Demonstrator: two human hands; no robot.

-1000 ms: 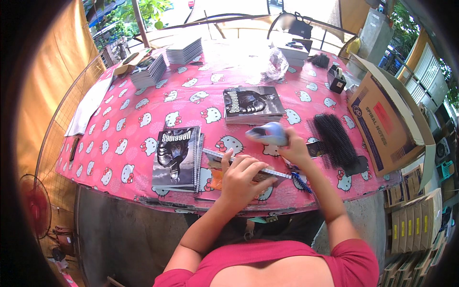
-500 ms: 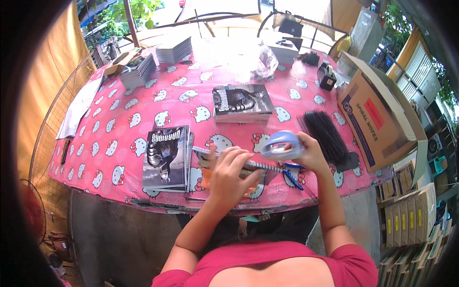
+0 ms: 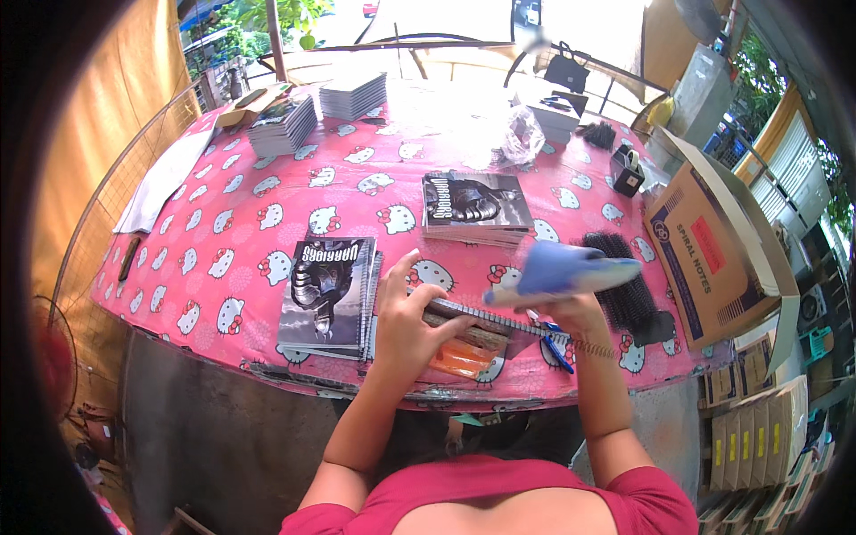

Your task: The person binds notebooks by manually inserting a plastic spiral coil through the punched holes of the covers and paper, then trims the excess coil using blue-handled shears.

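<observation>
My left hand [image 3: 408, 312] grips a notebook [image 3: 459, 319] held on edge, its spine upward, with thumb and fingers on either side. A dark spiral coil [image 3: 513, 323] runs along the spine and sticks out past its right end, toward my right wrist. My right hand [image 3: 575, 312] is closed around a blue-and-white handheld object [image 3: 563, 272], smeared by motion just above the coil; its exact kind is unclear. Beneath lie a blue-handled tool [image 3: 559, 354] and an orange packet [image 3: 465, 358]. To the left of my left hand sits a stack of spiral notebooks [image 3: 325, 294].
More booklets are stacked at the middle [image 3: 477, 201] and far left [image 3: 283, 127]. Black coils [image 3: 615, 281] lie on the right beside an open cardboard box [image 3: 718, 250]. A black tape dispenser [image 3: 628, 171] stands farther back. The pink tablecloth's near edge [image 3: 267, 374] curves before me.
My right hand has turned the blue-and-white object, so its loop opening no longer shows. My left fingers have lifted and spread more on the notebook. The whole view has shifted slightly.
</observation>
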